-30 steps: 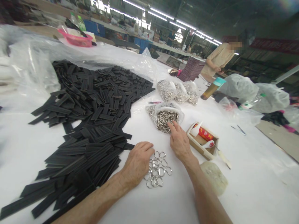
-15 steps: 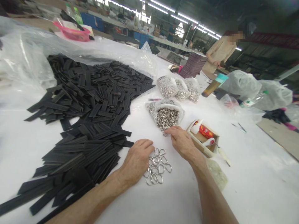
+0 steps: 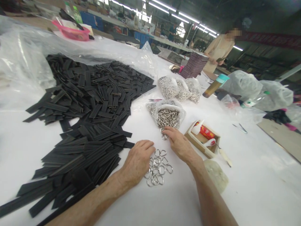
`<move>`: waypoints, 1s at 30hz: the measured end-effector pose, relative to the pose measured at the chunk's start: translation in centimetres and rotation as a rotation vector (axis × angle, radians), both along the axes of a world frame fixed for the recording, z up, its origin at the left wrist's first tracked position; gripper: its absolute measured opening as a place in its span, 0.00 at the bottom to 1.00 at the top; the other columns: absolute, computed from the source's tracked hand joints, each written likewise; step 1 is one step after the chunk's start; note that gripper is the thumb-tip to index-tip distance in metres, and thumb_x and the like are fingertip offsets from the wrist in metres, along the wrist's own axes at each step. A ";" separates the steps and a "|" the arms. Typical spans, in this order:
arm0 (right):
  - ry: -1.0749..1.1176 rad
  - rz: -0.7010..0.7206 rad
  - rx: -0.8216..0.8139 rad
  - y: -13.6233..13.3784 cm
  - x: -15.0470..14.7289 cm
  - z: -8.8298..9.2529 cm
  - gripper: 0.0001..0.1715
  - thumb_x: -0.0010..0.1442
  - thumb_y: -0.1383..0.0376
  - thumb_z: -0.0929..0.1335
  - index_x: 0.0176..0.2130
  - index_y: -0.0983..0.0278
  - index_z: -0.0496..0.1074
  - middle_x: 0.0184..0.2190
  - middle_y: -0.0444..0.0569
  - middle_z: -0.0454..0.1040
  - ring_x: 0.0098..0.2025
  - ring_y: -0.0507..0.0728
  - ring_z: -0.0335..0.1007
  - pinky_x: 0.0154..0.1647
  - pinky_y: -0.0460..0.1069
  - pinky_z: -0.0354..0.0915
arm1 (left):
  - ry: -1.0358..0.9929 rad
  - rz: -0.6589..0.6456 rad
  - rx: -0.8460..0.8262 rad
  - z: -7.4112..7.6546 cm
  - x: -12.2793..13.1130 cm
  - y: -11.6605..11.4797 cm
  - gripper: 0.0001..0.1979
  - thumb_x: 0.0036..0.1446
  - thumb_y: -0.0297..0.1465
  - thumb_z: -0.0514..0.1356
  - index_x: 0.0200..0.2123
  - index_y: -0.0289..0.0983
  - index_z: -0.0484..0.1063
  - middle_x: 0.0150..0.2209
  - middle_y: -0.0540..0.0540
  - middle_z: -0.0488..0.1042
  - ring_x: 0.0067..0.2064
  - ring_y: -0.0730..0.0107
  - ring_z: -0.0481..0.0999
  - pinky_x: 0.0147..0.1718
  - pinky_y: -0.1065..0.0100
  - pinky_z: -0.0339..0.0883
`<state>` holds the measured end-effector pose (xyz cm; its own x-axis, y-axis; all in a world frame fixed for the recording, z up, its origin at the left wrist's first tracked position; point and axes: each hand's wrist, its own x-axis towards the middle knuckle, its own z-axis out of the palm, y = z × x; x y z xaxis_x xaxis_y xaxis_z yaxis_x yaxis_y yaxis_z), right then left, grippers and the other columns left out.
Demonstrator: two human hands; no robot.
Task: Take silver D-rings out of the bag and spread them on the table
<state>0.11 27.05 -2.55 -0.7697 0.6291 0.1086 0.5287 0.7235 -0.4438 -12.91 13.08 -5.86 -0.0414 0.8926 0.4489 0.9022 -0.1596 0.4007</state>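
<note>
My left hand (image 3: 138, 160) rests curled, fingers bent down, on the white table beside a small pile of loose metal D-rings (image 3: 158, 169). It seems to hold nothing. My right hand (image 3: 178, 142) reaches to the mouth of an open plastic bag of D-rings (image 3: 166, 115), its fingertips pinched on a few rings (image 3: 164, 135) at the bag's near edge. A large heap of black strips (image 3: 89, 116) lies to the left of both hands.
Three more bags of rings (image 3: 180, 88) sit behind the open one. A small cardboard box (image 3: 202, 138) with glue bottles and a pale lump (image 3: 216, 175) lie right of my right arm. A capped bottle (image 3: 213, 85) and plastic bags stand farther right. A person (image 3: 217, 50) stands at the far end.
My right hand drew back from inside the bag to its near edge, closing its fingers on a few rings. The left hand stayed put.
</note>
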 end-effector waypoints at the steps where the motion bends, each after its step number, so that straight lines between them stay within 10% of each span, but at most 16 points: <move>1: -0.004 0.011 -0.005 -0.1 0.0 0.0 0.24 0.54 0.78 0.59 0.45 0.63 0.73 0.53 0.48 0.68 0.55 0.54 0.62 0.58 0.50 0.55 | 0.000 -0.001 -0.004 0.0 0.0 0.0 0.18 0.45 0.13 0.49 0.34 0.32 0.73 0.41 0.42 0.75 0.44 0.61 0.71 0.44 0.61 0.68; 15: -0.073 -0.261 0.000 0.2 1.6 1.1 0.15 0.56 0.71 0.60 0.36 0.60 0.75 0.36 0.46 0.76 0.39 0.57 0.70 0.42 0.51 0.62 | -0.012 -0.003 -0.011 0.2 -0.1 0.0 0.18 0.46 0.14 0.49 0.35 0.32 0.74 0.41 0.41 0.75 0.44 0.61 0.71 0.44 0.60 0.68; 30: -0.149 -0.157 -0.030 -0.2 2.0 0.1 0.18 0.57 0.73 0.59 0.40 0.60 0.73 0.39 0.46 0.74 0.43 0.55 0.67 0.44 0.48 0.59 | -0.011 0.001 -0.021 0.2 0.0 0.1 0.18 0.46 0.14 0.48 0.34 0.33 0.74 0.41 0.42 0.75 0.44 0.63 0.71 0.44 0.61 0.68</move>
<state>2.09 26.87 -2.50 -0.6681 0.7438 -0.0193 0.6951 0.6147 -0.3727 -12.94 13.16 -5.61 -0.0476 0.9016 0.4299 0.8979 -0.1499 0.4138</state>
